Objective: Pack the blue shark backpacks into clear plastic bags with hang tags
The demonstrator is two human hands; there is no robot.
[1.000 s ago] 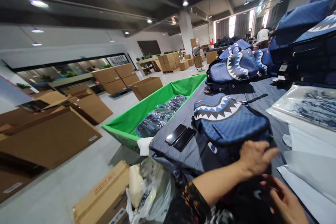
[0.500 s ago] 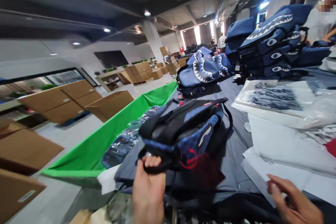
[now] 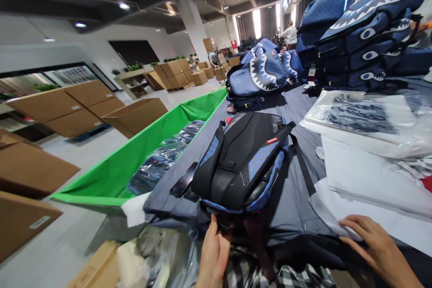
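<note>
A: Backpack (image 3: pixel 243 162) lies back panel up, straps showing, on the grey counter (image 3: pixel 297 207), centre of view. Left hand (image 3: pixel 212 256) at 6 o'clock of it, grip pinched on the bottom edge or a strap end there; exact hold hidden by the fingers.

B: Right hand?

A: Right hand (image 3: pixel 380 247) at 4 o'clock, flat with fingers spread on the white paper sheets (image 3: pixel 364 180). Holds nothing.

B: Step?

A: Looks like positioning the bag just after flipping it. Next move probably needs the right hand to pull a sheet free while the left steadies the bag. Judgement only.

B: Change against half a second ago?

A: Then the bag hung lifted from the left fist by a strap; now it is down flat. A second ago it lay shark face up. Two phones (image 3: pixel 184 182) at 9 o'clock now partly covered. Green bin (image 3: pixel 141 166) of bagged packs at 10 o'clock, stacked backpacks (image 3: pixel 357 40) at 1 o'clock.
</note>
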